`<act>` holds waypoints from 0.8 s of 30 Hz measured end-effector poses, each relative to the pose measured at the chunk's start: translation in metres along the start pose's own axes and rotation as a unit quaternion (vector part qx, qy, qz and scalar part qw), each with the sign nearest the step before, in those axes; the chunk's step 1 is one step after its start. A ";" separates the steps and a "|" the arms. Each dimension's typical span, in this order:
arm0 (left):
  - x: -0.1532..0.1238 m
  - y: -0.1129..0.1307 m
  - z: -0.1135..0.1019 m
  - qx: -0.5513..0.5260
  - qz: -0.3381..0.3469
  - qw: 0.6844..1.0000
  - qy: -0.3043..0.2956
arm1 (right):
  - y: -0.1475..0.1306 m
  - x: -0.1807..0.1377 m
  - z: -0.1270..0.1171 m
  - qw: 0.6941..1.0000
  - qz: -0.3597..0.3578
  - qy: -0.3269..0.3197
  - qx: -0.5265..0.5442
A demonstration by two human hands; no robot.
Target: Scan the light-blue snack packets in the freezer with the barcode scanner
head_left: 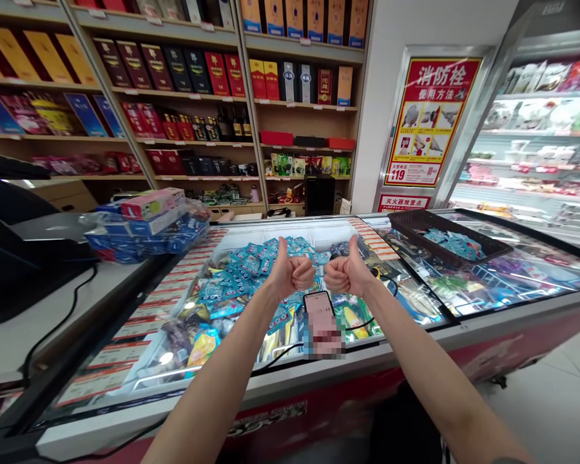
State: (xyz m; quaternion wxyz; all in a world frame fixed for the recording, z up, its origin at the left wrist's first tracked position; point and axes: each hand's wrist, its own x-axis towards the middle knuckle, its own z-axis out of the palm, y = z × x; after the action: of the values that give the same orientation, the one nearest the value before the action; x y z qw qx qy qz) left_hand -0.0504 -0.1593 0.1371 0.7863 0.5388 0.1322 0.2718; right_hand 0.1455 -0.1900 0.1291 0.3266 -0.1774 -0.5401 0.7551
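My left hand (292, 270) and my right hand (348, 272) are held up side by side, a small gap between their knuckles. Both have the fingers curled into a fist and the thumb pointing up, with nothing in them. Just below them a phone (316, 303) lies on the glass lid of a chest freezer (319, 374), its lower part blurred out. A black cable (283, 354) runs beside the phone. Many small blue packets (241, 270) are heaped behind my hands, among bagged ice creams (205, 345) under the glass.
A dark tray (493, 248) with blue packets rests on the freezer's right side. Stacked blue boxes in plastic (147, 225) sit on the left, near a counter (9, 348). Shelves of boxed goods (183, 93) line the back wall; a refrigerated display (546, 154) stands at right.
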 end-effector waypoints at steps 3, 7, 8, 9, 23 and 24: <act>0.001 -0.004 0.002 -0.043 -0.011 0.999 -0.012 | -0.004 0.004 0.002 0.998 0.026 -0.045 0.029; 0.011 -0.022 -0.013 -0.027 -0.048 0.998 0.033 | 0.002 0.020 -0.022 0.997 0.066 -0.009 0.043; 0.013 -0.024 -0.016 -0.015 -0.052 0.998 0.042 | 0.004 0.024 -0.028 0.996 0.075 0.005 0.039; 0.014 -0.025 -0.018 0.002 -0.055 0.997 0.050 | 0.005 0.026 -0.032 0.996 0.079 0.015 0.033; -0.102 -0.081 -0.054 0.808 -0.033 0.523 0.267 | 0.058 0.017 -0.042 0.729 -0.016 0.235 -0.642; -0.108 -0.088 -0.058 0.820 -0.045 0.510 0.257 | 0.064 0.022 -0.042 0.709 -0.017 0.221 -0.669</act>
State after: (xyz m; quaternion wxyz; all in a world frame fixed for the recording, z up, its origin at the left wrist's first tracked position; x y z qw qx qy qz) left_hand -0.1420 -0.1999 0.0247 -0.0623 0.8437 0.5163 0.1335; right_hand 0.1368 -0.1588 0.0566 0.2449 -0.5024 -0.8191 0.1295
